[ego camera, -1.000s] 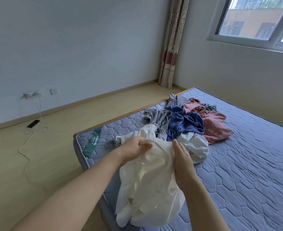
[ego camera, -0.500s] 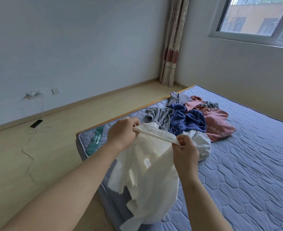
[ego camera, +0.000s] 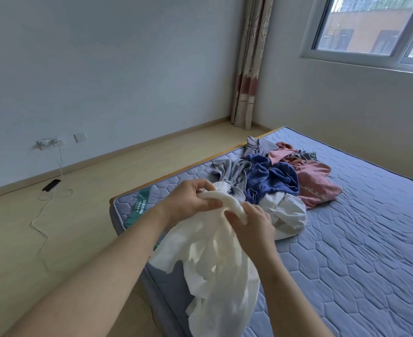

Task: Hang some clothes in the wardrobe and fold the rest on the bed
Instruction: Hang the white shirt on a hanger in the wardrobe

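Head view: white garment (ego camera: pixel 212 259) held bunched above the near corner of the bed (ego camera: pixel 358 251), my left hand (ego camera: pixel 190 203) and right hand (ego camera: pixel 251 224) both gripping its top edge, close together. Its loose tail hangs past the bed edge; I reckon it could drag on the floor (ego camera: pixel 78 227), or catch the clothes pile (ego camera: pixel 271 181) just behind.

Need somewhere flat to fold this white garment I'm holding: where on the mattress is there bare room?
The widest bare mattress lies right of the white garment, this side of the pink top, running to the picture's right edge. A narrower bare strip runs behind the clothes pile toward the window wall. The left edge, around that pile, is crowded.
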Motion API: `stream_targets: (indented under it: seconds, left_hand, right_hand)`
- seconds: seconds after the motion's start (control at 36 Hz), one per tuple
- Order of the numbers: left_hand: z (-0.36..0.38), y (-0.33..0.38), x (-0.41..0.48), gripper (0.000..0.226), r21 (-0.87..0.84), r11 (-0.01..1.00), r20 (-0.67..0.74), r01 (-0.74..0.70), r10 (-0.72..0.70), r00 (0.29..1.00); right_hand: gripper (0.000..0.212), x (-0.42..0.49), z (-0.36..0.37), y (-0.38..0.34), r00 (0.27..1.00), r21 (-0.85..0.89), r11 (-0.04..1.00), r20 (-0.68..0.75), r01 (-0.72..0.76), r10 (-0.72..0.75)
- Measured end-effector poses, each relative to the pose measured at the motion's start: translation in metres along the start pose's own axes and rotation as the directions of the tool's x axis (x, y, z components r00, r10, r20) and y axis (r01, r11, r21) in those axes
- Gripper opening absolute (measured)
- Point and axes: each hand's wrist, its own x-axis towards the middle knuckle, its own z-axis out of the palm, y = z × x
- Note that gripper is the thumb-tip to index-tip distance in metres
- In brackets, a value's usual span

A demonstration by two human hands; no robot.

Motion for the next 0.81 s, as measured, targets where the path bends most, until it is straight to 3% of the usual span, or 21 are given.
stream_targets:
  seconds: [0.06, 0.14, 0.22, 0.28, 0.33, 0.39, 0.47, 0.5, 0.56, 0.64, 0.72, 0.81]
  left_hand:
    - [-0.002, -0.004, 0.002, 0.020, -0.047, 0.999, -0.047, -0.018, 0.016, 0.999]
    - [-0.002, -0.019, 0.002, 0.036, -0.152, 0.988, -0.022, 0.033, -0.037, 0.999]
    - [0.002, -0.037, 0.000, 0.050, -0.275, 0.947, 0.137, 0.166, -0.132, 0.982]
    - [0.004, -0.048, -0.002, 0.036, -0.224, 0.945, 0.224, 0.239, -0.188, 0.956]
    - [0.004, -0.057, -0.003, 0.022, -0.171, 0.942, 0.218, 0.288, -0.249, 0.944]
    - [0.001, -0.062, -0.004, 0.010, -0.143, 0.940, 0.154, 0.311, -0.289, 0.945]
    - [-0.003, -0.056, -0.003, 0.014, -0.155, 0.938, 0.092, 0.310, -0.299, 0.950]
    - [-0.005, -0.052, -0.003, 0.014, -0.176, 0.935, 0.086, 0.308, -0.297, 0.951]
    - [-0.008, -0.043, 0.001, 0.011, -0.179, 0.943, 0.072, 0.281, -0.272, 0.960]
    - [-0.012, -0.024, 0.005, 0.007, -0.085, 0.970, 0.080, 0.226, -0.219, 0.972]
    - [-0.014, -0.004, 0.006, 0.007, 0.013, 0.987, 0.148, 0.162, -0.162, 0.976]
    - [-0.012, 0.006, 0.005, 0.008, 0.051, 0.991, 0.182, 0.125, -0.133, 0.974]
  right_hand:
    - [0.031, 0.001, -0.004, 0.001, 1.000, 0.210, 0.977, -0.007, -0.021, 0.023]
    - [0.035, 0.000, -0.009, -0.008, 0.990, 0.571, 0.809, 0.084, -0.139, 0.111]
    - [0.043, 0.002, -0.013, -0.013, 0.988, 0.671, 0.726, 0.119, -0.151, 0.096]
    - [0.023, 0.004, -0.017, -0.013, 0.986, 0.729, 0.663, 0.137, -0.168, 0.098]
    - [0.017, 0.007, -0.022, -0.011, 0.976, 0.761, 0.614, 0.121, -0.208, 0.180]
    - [0.019, 0.011, -0.023, -0.004, 0.968, 0.702, 0.687, 0.011, -0.187, 0.252]
    - [0.028, 0.016, -0.019, 0.006, 0.961, 0.245, 0.943, -0.102, -0.227, 0.258]
    - [0.032, 0.016, -0.018, 0.009, 0.962, 0.073, 0.966, -0.101, -0.247, 0.254]
    - [0.063, 0.013, -0.015, 0.011, 0.978, -0.138, 0.969, -0.083, -0.204, 0.194]
    - [0.081, 0.006, -0.011, 0.006, 1.000, -0.224, 0.974, -0.001, 0.025, -0.026]
    - [0.067, 0.008, -0.007, 0.005, 0.951, -0.226, 0.947, 0.262, 0.227, -0.165]
    - [0.025, 0.008, 0.003, 0.006, 0.903, -0.143, 0.967, 0.408, 0.212, -0.138]
